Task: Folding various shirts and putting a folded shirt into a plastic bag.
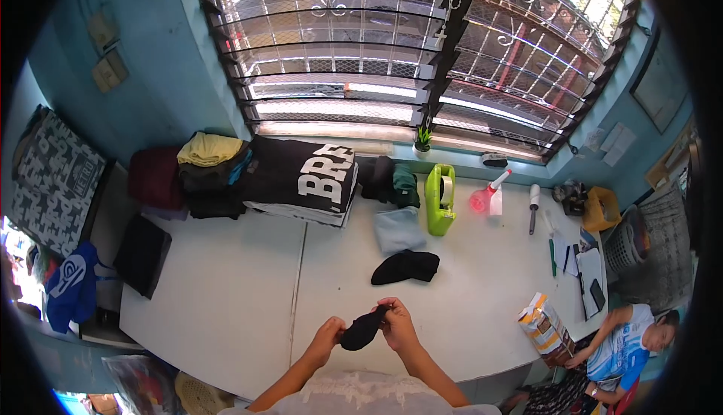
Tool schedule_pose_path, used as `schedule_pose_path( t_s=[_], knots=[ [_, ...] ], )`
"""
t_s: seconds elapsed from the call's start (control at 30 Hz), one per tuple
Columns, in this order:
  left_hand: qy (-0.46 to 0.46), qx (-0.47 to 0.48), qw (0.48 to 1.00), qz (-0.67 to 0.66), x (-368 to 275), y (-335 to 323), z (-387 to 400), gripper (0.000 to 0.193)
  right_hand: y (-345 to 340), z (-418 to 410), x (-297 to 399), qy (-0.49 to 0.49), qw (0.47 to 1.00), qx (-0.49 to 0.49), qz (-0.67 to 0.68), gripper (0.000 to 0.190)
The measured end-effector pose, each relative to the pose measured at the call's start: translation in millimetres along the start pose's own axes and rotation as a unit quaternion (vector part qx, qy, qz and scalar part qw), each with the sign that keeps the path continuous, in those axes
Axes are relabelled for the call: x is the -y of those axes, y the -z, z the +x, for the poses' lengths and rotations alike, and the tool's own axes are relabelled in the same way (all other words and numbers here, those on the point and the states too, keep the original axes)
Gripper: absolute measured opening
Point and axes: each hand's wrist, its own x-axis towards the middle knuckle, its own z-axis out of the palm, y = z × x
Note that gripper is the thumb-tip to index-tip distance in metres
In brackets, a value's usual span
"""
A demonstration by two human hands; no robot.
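A small black cloth item, perhaps a sock, is stretched between my two hands above the front of the white table. My left hand pinches its left end. Its upper right end is gripped by the fingers of my right hand. Just beyond my hands lies another black cloth piece, flat on the table. Behind that is a folded light-blue cloth, with rolled dark and green fabric farther back.
Folded clothes, including a black printed shirt, line the back left. A black folded bundle lies at the left edge. Rightward stand a green tape dispenser, pink spray bottle and lint roller. A person sits right, touching a printed bag.
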Motion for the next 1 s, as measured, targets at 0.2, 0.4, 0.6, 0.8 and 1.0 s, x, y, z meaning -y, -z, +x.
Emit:
schedule_pose_path(
  t_s=[0.2,0.4,0.6,0.8,1.0],
  knots=[
    [-0.031,0.104,0.991,-0.075,-19.3,15.2,-2.6,0.025,-38.4,7.2,-15.8,-0.060,0.992,0.043,0.104,0.013],
    [-0.103,0.043,0.993,-0.033,-42.0,23.8,-3.5,0.049,-76.0,24.1,-23.7,0.151,0.975,-0.069,-0.150,0.015],
    [-0.057,0.027,0.989,-0.135,-44.6,45.7,0.4,0.037,-85.5,31.2,-29.2,0.148,0.957,-0.058,-0.242,0.014],
    [-0.089,0.098,0.965,-0.225,-67.9,45.6,7.7,0.028,-70.2,38.9,-21.4,0.053,0.923,0.010,-0.382,0.007],
    [-0.031,0.179,0.936,-0.303,-92.4,34.3,15.7,0.030,-46.8,79.9,-21.0,0.037,0.936,0.159,-0.311,0.013]
  ],
)
